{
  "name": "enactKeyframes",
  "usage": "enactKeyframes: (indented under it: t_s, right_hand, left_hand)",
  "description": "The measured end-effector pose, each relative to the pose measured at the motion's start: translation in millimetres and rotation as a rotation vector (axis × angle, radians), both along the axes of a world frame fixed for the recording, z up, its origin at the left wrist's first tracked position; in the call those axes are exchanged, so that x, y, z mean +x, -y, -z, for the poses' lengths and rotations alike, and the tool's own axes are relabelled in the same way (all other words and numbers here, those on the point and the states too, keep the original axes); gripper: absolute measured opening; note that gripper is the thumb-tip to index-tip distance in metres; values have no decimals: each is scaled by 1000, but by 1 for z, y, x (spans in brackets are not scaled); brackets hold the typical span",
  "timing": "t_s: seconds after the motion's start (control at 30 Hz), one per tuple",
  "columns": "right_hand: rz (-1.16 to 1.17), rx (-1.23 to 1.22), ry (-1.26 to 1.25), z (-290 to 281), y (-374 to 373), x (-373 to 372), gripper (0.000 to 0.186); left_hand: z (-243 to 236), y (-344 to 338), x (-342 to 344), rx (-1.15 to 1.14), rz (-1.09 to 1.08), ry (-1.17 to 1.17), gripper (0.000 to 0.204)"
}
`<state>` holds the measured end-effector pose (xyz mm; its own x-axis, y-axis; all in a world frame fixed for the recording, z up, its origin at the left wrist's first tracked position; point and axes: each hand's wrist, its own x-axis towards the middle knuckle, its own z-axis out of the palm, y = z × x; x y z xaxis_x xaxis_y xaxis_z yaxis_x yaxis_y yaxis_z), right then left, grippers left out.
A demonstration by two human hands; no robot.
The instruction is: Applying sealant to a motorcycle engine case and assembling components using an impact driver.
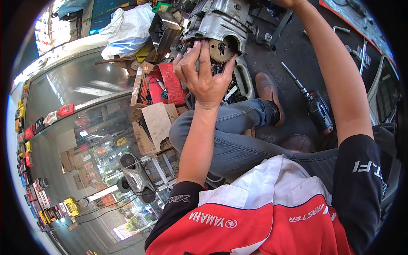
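Observation:
A metal motorcycle engine point(221, 17) lies at the top centre, with a round opening in its near end. Inside that opening sits a toothed cam sprocket point(220, 52), with a bolt at its middle. My left hand point(202, 76) spans the sprocket, thumb at its right edge and fingers at its left and upper side. Some of those fingertips are hidden in the opening. At the top edge, right of the engine, my right hand point(290, 3) is mostly cut off, so its fingers and anything in them do not show.
On the dark floor to the right lies a cordless power tool point(318, 111) with a long socket shaft. My shoe point(269, 93) rests near the engine. Left are a red container point(168, 83), torn cardboard point(156, 125) and a glass display case point(97, 140). A white plastic bag point(127, 29) lies farther back.

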<state>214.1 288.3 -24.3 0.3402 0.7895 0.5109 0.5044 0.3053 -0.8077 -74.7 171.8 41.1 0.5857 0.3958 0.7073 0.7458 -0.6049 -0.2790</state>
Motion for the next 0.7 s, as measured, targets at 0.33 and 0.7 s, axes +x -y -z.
enactKeyframes:
  t_s: [0.33,0.7]
  right_hand:
    - [-36,70,-16,-1,1,3,113]
    - [-138,90,26,-16,-3,11,114]
  left_hand:
    - [-10,1,-3,-84,23,-5,66]
    - [-41,-16,-56,-1064,25,825,69]
